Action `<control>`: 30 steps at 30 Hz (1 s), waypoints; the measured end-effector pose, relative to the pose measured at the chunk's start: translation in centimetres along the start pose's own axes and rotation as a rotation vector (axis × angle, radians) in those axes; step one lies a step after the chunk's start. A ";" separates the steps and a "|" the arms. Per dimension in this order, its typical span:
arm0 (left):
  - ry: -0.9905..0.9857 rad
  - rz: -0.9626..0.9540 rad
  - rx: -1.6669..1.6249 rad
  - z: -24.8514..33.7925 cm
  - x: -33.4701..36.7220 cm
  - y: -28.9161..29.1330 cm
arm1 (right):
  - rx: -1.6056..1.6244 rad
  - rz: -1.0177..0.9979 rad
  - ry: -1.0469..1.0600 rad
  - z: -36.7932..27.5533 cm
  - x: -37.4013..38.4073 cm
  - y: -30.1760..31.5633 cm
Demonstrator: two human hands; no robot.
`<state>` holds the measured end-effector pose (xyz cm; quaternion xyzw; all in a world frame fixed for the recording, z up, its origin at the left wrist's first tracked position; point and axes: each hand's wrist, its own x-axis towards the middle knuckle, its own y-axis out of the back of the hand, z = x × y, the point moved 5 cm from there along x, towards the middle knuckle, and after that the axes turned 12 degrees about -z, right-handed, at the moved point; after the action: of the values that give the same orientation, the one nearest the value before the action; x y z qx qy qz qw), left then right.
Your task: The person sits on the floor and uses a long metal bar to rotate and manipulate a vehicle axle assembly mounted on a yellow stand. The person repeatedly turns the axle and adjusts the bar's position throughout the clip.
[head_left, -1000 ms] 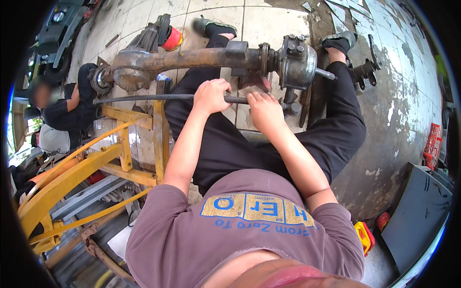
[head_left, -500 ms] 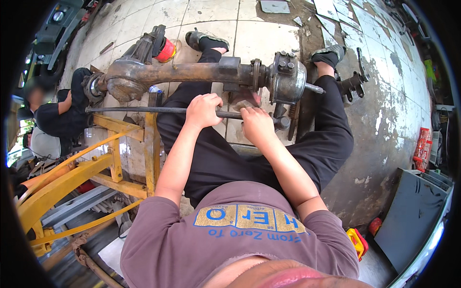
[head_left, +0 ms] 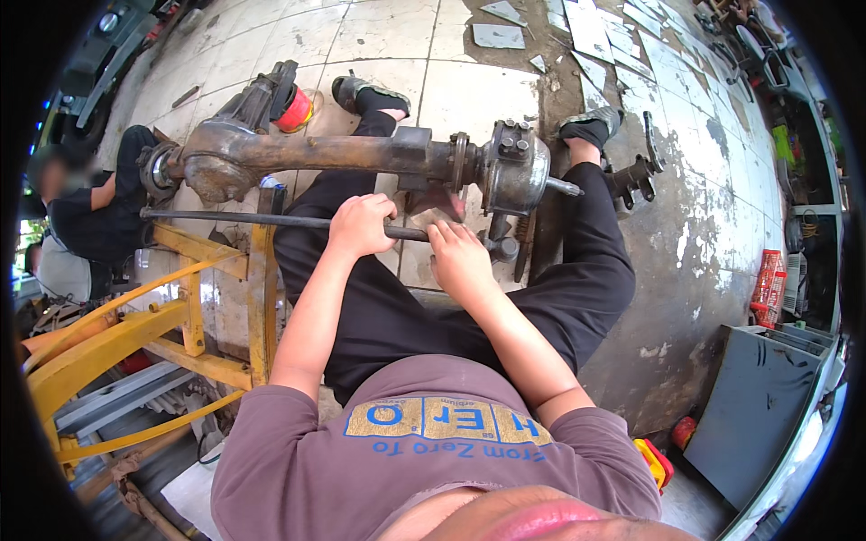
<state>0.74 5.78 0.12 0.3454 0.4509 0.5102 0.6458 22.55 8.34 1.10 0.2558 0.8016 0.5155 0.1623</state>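
Observation:
My left hand (head_left: 363,225) is wrapped round a long dark metal bar (head_left: 262,219). Close by, my right hand (head_left: 460,257) grips the same bar near its right end, with the fingers curled over the top. The bar lies almost level above my thighs, and its far left end reaches toward a seated person. Just beyond it is a greasy vehicle axle housing (head_left: 347,153) with a bulging centre on the left. A round bolted hub (head_left: 519,167) with a protruding shaft forms its right end. Whether the bar's right tip touches the joint below the hub, I cannot tell.
At left stands a yellow metal frame (head_left: 262,307), with another person (head_left: 90,207) seated beyond it. A red tin (head_left: 295,113) is by the axle. Broken tiles (head_left: 499,36) lie ahead, a metal bracket (head_left: 631,180) beside my right foot. A grey cabinet (head_left: 753,415) stands at right.
The whole scene has shifted slightly left in the view. Both hands keep their grip on the bar, and bar and axle show no clear movement relative to each other.

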 end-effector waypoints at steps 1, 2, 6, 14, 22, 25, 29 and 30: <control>-0.010 0.004 0.000 -0.3 0.0 -0.1 | 0.014 -0.065 -0.027 0.2 1.0 -0.1; -0.007 0.008 0.004 -0.4 -0.1 -0.3 | 0.028 -0.130 -0.055 0.5 1.4 -0.1; -0.010 0.022 -0.006 -0.3 -0.1 -0.2 | -0.001 -0.003 0.012 0.5 -0.7 -0.4; 0.011 0.029 -0.023 0.0 -0.5 -0.2 | 0.016 0.015 0.008 0.5 -0.4 -0.1; 0.002 0.032 -0.021 -0.3 -0.4 -0.3 | 0.046 -0.065 -0.030 0.3 -0.1 0.0; -0.009 0.038 -0.014 -0.4 -0.2 -0.3 | 0.036 -0.061 -0.038 0.3 0.2 -0.2; -0.007 0.040 -0.017 0.0 -0.2 0.1 | 0.027 -0.165 -0.049 1.0 0.5 -0.2; -0.004 0.046 -0.020 0.0 -0.3 0.1 | 0.023 -0.125 -0.020 0.7 0.1 0.1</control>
<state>0.68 5.49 0.30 0.3504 0.4362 0.5287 0.6383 22.84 8.98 0.86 0.2125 0.8202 0.4924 0.1993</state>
